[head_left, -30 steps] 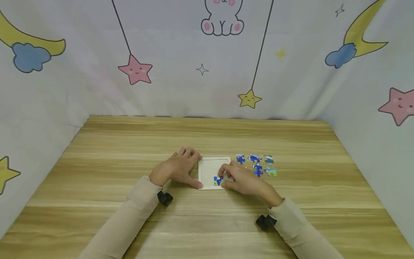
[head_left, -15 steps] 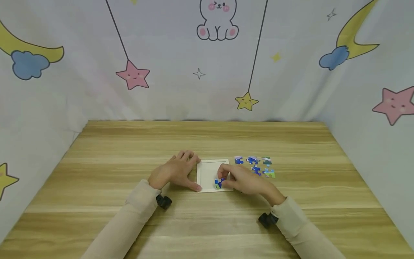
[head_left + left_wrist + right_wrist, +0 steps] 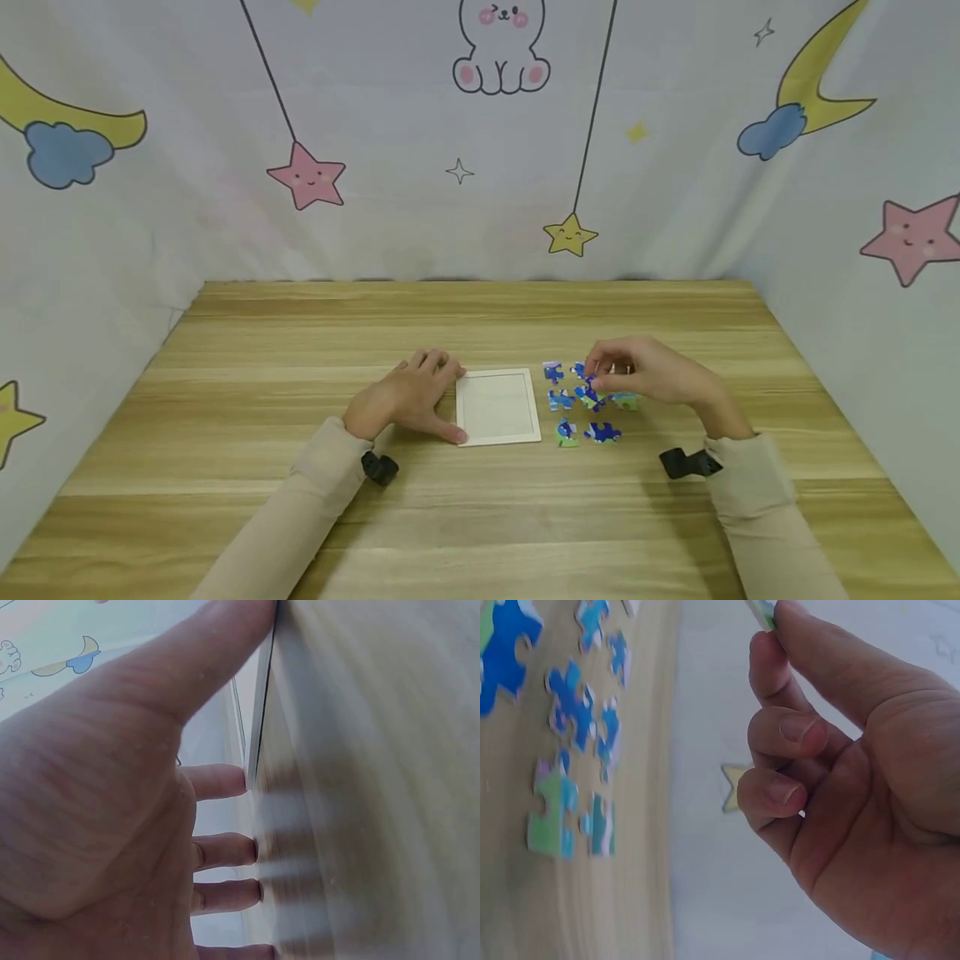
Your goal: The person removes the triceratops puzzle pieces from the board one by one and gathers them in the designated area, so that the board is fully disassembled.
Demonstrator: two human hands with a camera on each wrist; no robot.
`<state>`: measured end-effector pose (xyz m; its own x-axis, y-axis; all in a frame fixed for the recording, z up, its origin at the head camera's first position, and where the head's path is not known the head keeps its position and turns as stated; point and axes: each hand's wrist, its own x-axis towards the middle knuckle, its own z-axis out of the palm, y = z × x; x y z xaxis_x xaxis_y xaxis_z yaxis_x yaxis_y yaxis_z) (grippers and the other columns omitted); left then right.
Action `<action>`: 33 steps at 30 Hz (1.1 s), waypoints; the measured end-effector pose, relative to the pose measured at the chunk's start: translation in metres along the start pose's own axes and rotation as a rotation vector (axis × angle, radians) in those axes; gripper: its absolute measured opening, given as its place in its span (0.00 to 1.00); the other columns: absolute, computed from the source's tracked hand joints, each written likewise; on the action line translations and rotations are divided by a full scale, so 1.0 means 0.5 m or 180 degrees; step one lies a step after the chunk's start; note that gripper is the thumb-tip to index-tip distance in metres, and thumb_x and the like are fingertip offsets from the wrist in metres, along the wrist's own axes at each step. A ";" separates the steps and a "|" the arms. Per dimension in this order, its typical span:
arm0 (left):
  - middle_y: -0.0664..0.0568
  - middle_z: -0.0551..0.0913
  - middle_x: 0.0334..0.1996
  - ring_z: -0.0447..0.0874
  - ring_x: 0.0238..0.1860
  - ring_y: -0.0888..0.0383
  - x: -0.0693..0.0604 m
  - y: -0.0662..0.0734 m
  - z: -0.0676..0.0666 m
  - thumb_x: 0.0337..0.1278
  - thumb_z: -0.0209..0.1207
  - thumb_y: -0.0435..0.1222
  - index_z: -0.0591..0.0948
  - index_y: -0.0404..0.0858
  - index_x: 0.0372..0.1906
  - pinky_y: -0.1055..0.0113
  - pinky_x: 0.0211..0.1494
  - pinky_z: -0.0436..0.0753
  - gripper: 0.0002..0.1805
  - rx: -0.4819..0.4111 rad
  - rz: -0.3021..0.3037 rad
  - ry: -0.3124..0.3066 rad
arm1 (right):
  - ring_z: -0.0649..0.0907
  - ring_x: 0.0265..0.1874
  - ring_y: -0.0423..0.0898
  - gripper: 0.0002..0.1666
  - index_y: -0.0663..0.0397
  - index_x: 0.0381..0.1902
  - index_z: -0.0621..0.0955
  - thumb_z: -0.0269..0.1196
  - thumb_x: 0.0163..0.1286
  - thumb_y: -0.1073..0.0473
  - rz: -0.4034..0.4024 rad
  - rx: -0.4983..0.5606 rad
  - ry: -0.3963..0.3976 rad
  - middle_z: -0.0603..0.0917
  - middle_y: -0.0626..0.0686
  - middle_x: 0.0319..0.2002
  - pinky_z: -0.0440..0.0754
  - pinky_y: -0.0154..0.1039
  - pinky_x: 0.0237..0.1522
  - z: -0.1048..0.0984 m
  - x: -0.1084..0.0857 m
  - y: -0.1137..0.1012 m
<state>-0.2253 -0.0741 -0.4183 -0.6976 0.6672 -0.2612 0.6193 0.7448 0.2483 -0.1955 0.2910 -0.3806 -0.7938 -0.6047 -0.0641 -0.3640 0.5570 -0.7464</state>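
Observation:
A square white puzzle frame (image 3: 498, 442) lies on the table with a bare inside. My left hand (image 3: 416, 396) rests at its left edge, thumb on the near corner and fingers spread toward the far corner. The left wrist view shows the thumb and index fingertip touching the frame's rim (image 3: 259, 712). My right hand (image 3: 660, 371) is above the loose jigsaw pieces (image 3: 602, 432) to the right of the frame. Between thumb and index finger it pinches a jigsaw piece (image 3: 762, 613), only partly visible in the right wrist view. Its other fingers are curled.
Several blue and green jigsaw pieces (image 3: 571, 705) lie flat on the wooden table (image 3: 450, 533), some hidden under my right hand in the head view. A printed cloth (image 3: 405, 225) stands behind the table and along both sides.
My right hand has lifted a jigsaw piece out of the frame and moved right and away from me, over the loose pieces. The left hand stays at the frame.

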 end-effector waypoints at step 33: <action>0.42 0.77 0.47 0.80 0.45 0.47 0.004 0.004 -0.006 0.48 0.67 0.66 0.59 0.43 0.70 0.50 0.47 0.80 0.52 -0.0121 -0.0266 -0.0286 | 0.79 0.29 0.38 0.02 0.61 0.36 0.84 0.66 0.68 0.66 0.0244 0.0265 -0.0841 0.86 0.51 0.33 0.78 0.33 0.34 -0.024 -0.035 0.106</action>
<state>-0.2265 -0.0712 -0.4156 -0.7101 0.6023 -0.3646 0.5451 0.7981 0.2568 -0.2067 0.3377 -0.4110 -0.6591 -0.6961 -0.2847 -0.2578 0.5648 -0.7839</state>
